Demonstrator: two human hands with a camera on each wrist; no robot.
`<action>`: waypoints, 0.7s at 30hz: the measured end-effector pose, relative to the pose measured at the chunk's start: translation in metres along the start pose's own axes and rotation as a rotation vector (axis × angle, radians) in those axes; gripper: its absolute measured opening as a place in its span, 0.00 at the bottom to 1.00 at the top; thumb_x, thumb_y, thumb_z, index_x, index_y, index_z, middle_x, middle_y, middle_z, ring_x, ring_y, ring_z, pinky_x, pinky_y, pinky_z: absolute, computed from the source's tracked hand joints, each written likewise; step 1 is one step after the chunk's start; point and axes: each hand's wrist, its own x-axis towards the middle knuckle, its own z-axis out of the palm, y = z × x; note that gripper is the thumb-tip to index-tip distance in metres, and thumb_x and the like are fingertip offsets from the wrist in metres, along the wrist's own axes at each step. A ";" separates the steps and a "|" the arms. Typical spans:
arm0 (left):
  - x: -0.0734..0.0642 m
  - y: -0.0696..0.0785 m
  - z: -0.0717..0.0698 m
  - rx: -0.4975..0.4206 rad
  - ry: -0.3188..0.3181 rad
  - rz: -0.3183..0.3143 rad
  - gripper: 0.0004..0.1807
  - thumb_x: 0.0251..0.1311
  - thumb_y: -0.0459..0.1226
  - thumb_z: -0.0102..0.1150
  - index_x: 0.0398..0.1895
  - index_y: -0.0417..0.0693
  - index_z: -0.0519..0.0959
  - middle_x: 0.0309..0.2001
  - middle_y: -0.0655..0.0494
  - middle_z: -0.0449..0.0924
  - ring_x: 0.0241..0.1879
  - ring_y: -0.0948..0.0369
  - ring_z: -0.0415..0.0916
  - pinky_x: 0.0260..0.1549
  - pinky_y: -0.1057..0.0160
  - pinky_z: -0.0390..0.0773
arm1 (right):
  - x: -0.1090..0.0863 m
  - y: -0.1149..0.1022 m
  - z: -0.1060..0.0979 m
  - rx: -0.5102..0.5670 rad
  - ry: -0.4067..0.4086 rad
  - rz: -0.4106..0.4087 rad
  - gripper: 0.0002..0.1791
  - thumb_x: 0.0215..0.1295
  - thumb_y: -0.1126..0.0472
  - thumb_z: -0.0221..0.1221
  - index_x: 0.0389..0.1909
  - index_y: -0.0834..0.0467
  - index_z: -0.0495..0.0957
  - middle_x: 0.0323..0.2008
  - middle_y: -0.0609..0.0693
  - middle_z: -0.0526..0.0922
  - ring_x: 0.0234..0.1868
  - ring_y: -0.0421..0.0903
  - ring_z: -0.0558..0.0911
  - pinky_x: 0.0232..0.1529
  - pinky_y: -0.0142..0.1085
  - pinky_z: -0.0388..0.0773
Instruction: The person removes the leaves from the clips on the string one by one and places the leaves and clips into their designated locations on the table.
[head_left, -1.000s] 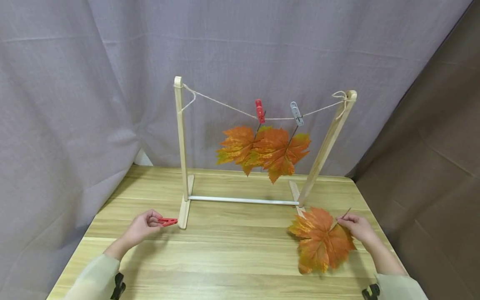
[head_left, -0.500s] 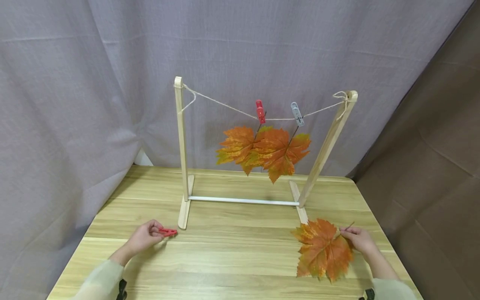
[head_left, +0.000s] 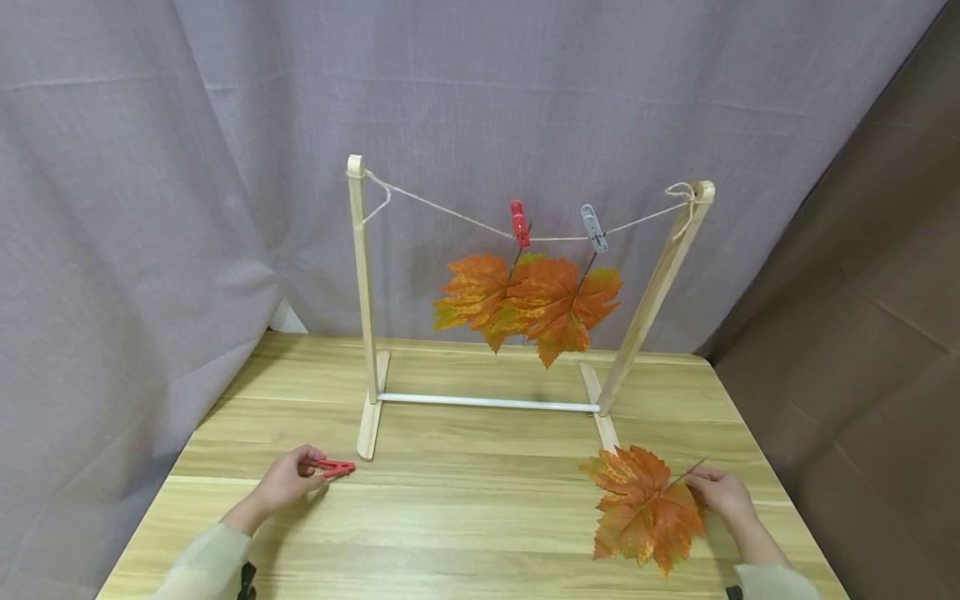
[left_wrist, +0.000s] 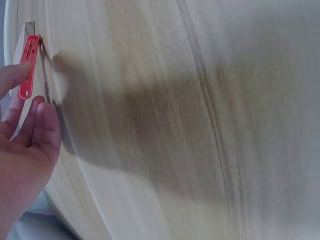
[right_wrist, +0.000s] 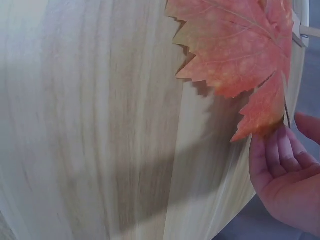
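My left hand (head_left: 283, 482) pinches a red plastic clothespin (head_left: 337, 468) between thumb and fingers, just above the table near the rack's left foot. In the left wrist view the thumb lies across the clothespin (left_wrist: 30, 67). At the right front, an orange artificial maple leaf (head_left: 647, 510) lies low over the wood, its stem pointing to the right. My right hand (head_left: 723, 493) is at the stem side, fingertips against a lobe of the leaf (right_wrist: 230, 47). In the right wrist view the thumb (right_wrist: 307, 126) stands apart from the fingers.
A wooden rack (head_left: 363, 283) with a string line (head_left: 442, 206) stands behind. A red clothespin (head_left: 520, 223) and a grey one (head_left: 593, 228) hold two orange leaves (head_left: 562, 304) on the string. A white rod (head_left: 487, 402) joins the feet. Grey curtains (head_left: 480, 100) surround the table.
Both hands have come down toward the front of the table. The leaf has been lowered with the right hand, whose thumb and fingers have slipped off the stem. The left hand still holds its clothespin.
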 end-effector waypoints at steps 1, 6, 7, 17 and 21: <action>-0.001 0.000 0.000 0.006 0.006 -0.004 0.18 0.45 0.27 0.64 0.41 0.30 0.74 0.36 0.43 0.79 0.35 0.59 0.74 0.31 0.72 0.75 | -0.001 0.000 -0.001 0.016 -0.004 0.007 0.23 0.65 0.60 0.53 0.50 0.78 0.71 0.35 0.61 0.83 0.30 0.34 0.75 0.33 0.32 0.80; -0.003 -0.001 -0.002 0.034 0.017 -0.001 0.18 0.47 0.28 0.66 0.42 0.31 0.75 0.39 0.42 0.80 0.38 0.54 0.76 0.38 0.64 0.78 | -0.004 -0.001 -0.004 0.050 -0.026 0.018 0.24 0.66 0.61 0.50 0.52 0.81 0.67 0.24 0.46 0.81 0.27 0.36 0.76 0.28 0.32 0.78; -0.003 -0.001 -0.003 0.030 0.016 -0.002 0.18 0.47 0.29 0.66 0.42 0.31 0.75 0.40 0.41 0.80 0.39 0.52 0.77 0.39 0.62 0.79 | -0.004 -0.002 -0.005 0.043 -0.022 0.018 0.24 0.66 0.61 0.50 0.52 0.80 0.67 0.24 0.45 0.81 0.26 0.36 0.76 0.28 0.31 0.78; 0.002 0.015 -0.026 0.015 0.023 0.016 0.23 0.58 0.35 0.60 0.53 0.30 0.69 0.53 0.32 0.72 0.55 0.37 0.69 0.51 0.46 0.76 | -0.005 -0.015 -0.012 0.024 -0.035 -0.011 0.26 0.67 0.58 0.49 0.55 0.78 0.66 0.35 0.59 0.85 0.32 0.38 0.80 0.35 0.38 0.81; 0.007 0.024 -0.036 -0.013 0.054 0.033 0.23 0.58 0.34 0.60 0.54 0.29 0.69 0.54 0.31 0.71 0.55 0.37 0.69 0.51 0.48 0.76 | -0.007 -0.026 -0.013 0.024 -0.046 -0.022 0.28 0.68 0.56 0.49 0.57 0.77 0.65 0.36 0.57 0.84 0.33 0.39 0.80 0.36 0.38 0.81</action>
